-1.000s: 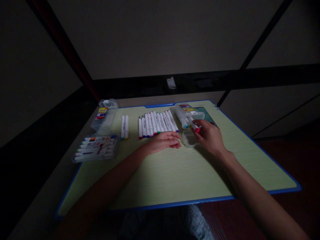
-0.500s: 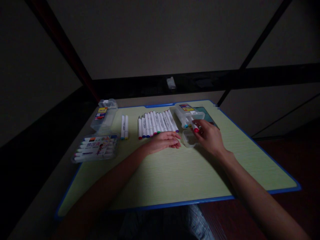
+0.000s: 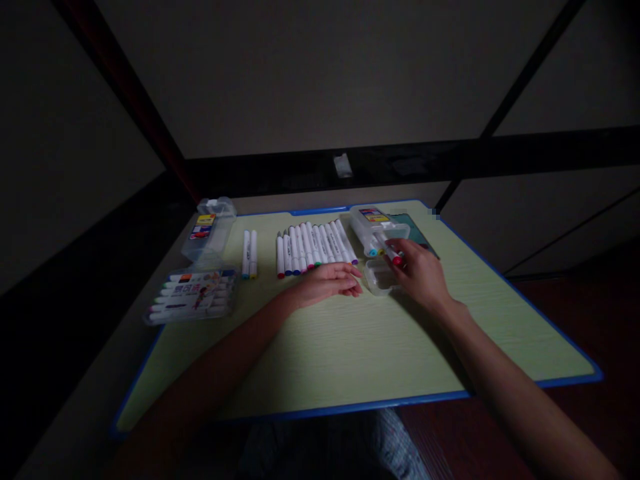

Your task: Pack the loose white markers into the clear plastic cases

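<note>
The white marker point(image 3: 389, 251) has a red end.

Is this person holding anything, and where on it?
The right hand holds a white marker near its red end; the left hand appears to hold nothing.

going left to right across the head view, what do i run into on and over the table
Flat marker case → two markers side by side → row of markers → open clear case → right hand.
</note>
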Demonstrator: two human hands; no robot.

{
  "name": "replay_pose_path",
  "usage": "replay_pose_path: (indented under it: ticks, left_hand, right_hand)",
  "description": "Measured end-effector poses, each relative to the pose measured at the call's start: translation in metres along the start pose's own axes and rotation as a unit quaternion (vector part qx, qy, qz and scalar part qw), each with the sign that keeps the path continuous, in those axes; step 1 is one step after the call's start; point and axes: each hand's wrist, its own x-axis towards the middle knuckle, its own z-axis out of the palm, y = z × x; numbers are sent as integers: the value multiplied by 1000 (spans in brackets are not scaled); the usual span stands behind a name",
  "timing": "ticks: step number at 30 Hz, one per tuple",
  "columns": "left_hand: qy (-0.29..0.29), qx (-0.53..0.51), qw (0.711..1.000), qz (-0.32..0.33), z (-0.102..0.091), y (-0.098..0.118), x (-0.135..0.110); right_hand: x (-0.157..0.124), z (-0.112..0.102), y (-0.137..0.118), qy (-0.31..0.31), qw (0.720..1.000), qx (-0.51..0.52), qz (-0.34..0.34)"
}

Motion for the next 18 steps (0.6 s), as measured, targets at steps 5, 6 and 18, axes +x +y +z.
replay_pose_path:
  ticks: [5,6,18]
  left_hand:
    - [2,-2,1000,-6,0,1,-1]
    - [1,-2,1000,-7,0,1,-1]
    - [4,-4,1000,-8,2,3,-1]
  right_hand:
    - [0,0,0,-10,1000,12,17]
    - [0,0,0,-12,1000,12,21]
    - [2,3,7,-20,1000,-11,9]
